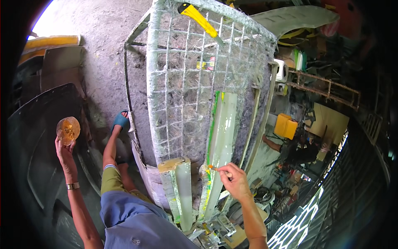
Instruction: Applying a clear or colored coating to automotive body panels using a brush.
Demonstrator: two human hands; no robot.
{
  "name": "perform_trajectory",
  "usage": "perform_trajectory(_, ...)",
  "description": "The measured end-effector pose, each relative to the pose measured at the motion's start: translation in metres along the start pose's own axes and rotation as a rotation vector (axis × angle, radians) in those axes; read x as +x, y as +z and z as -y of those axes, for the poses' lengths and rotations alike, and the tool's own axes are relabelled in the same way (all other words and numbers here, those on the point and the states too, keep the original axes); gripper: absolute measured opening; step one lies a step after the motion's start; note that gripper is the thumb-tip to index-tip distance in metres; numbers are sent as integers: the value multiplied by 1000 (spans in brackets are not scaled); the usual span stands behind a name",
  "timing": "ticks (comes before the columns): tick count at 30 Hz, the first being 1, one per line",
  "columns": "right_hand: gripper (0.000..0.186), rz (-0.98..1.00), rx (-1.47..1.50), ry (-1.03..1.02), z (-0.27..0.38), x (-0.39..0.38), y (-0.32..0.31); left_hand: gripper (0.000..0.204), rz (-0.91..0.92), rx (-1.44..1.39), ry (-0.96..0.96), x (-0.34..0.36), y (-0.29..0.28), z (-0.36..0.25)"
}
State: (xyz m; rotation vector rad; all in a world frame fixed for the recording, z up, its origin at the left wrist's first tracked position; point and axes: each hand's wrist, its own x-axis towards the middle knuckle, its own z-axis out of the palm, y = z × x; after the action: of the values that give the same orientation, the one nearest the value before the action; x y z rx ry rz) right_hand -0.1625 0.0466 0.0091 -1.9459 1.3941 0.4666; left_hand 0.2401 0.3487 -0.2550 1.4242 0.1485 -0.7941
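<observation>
My left hand [66,154], out to the left, has its fingers closed round a see-through round tub [68,131] with amber liquid in it. Over the front of the mesh-topped rack, my right hand [235,179] grips a small brush [212,167]. Its orange-tinted tip is at the edge of a long pale grey panel [222,133], near a frayed whitish patch; touching or just above, I cannot tell. Green and yellow streaks run along that panel's left edge. A shorter pale panel [185,197] with a brownish end lies to its left.
The rack's wire mesh [178,91] is coated in whitish strands. A yellow utility knife [200,20] lies at its far end. Dark curved panels [37,137] stand at left. A yellow container [285,126], a rusty metal frame [327,88] and clutter fill the right side.
</observation>
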Motion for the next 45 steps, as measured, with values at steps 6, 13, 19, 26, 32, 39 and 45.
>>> perform_trajectory(6,12,-173,473,135,-31,-4,0,48,-4,158,86,-13,44,-24)
perform_trajectory(13,23,-349,1260,121,-7,-12,17,68,457,334,47,-81,187,-79)
perform_trajectory(19,24,-334,1475,156,45,-5,25,86,756,329,154,-117,250,-65)
perform_trajectory(26,25,-532,1490,212,30,5,31,90,833,529,446,-124,266,-67)
perform_trajectory(32,26,-716,1098,94,-1,-3,24,91,851,506,410,-121,266,-56)
perform_trajectory(39,19,-531,219,-148,-22,-14,23,87,730,396,223,-102,238,-54)
perform_trajectory(45,41,-346,-262,-290,-17,1,54,86,588,321,129,-84,208,-48)
